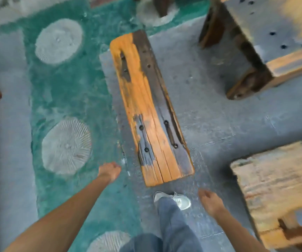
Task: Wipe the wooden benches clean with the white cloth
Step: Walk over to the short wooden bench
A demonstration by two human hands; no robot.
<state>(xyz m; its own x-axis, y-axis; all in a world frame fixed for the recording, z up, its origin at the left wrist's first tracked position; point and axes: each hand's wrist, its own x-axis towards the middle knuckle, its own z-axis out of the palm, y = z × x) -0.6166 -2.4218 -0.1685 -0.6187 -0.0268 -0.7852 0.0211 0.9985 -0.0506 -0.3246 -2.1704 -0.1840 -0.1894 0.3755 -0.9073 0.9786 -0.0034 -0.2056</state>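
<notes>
No white cloth in view — neither hand carries one, so wiping isn't underway here as far as the frame shows. The narrow orange bench stands lengthwise ahead of the person, near end just past the white shoe; its top is patchy, bright orange with dark grey worn areas and bolt holes, and whether that grey is dirt or bare wood is hard to say in this soft frame. Two more wooden benches sit right of it: one upper right with a dusty grey top, one lower right, pale and weathered. Judging by the lack of cloth, all the wiping looks still to do, cloth to be fetched first. Left hand hangs low beside the narrow bench's near left corner, arm stretched forward and down, fingers loosely curled, holding nothing. Right hand hangs by the shoe, between the narrow bench and the lower-right one, fingers relaxed — also holding nothing. Floor is grey concrete with a teal painted strip and pale round patches on the left.
</notes>
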